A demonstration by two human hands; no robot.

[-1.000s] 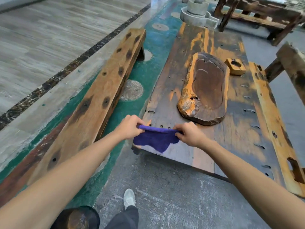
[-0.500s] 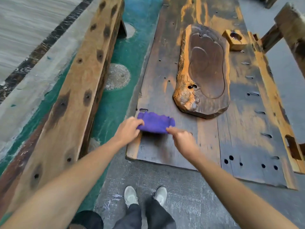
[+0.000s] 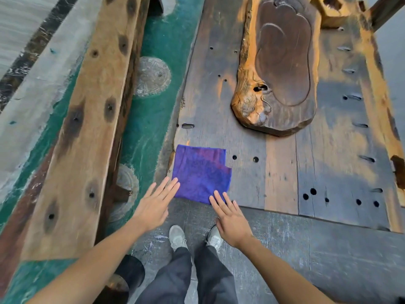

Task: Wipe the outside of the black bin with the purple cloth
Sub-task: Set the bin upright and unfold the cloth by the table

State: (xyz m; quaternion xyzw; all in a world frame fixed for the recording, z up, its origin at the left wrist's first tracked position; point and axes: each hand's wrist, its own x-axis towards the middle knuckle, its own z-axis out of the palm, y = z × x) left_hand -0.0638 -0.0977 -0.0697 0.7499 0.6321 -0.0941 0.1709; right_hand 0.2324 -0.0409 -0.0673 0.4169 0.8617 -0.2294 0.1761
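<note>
The purple cloth [image 3: 200, 173] is laid flat and folded on the near left corner of the dark wooden bench [image 3: 328, 163], its near edge reaching the bench's front edge. Both hands are held flat with fingers straight and slightly spread, and nothing is gripped. The left hand [image 3: 153, 206] is placed at the cloth's near left corner, its fingertips touching or just short of the fabric; which cannot be told. The fingertips of the right hand [image 3: 230, 220] are rested on the cloth's near right corner.

Farther back on the bench a carved wooden slab [image 3: 282, 69] with a foot-shaped hollow is seen, well apart from the cloth. A long pale plank [image 3: 87, 128] is set to the left, beside a green strip of floor [image 3: 151, 119]. Part of a black, round container [image 3: 129, 270], possibly the bin, is glimpsed low down beside the person's left leg. 2 grey shoes [image 3: 177, 236] are seen on the stone floor.
</note>
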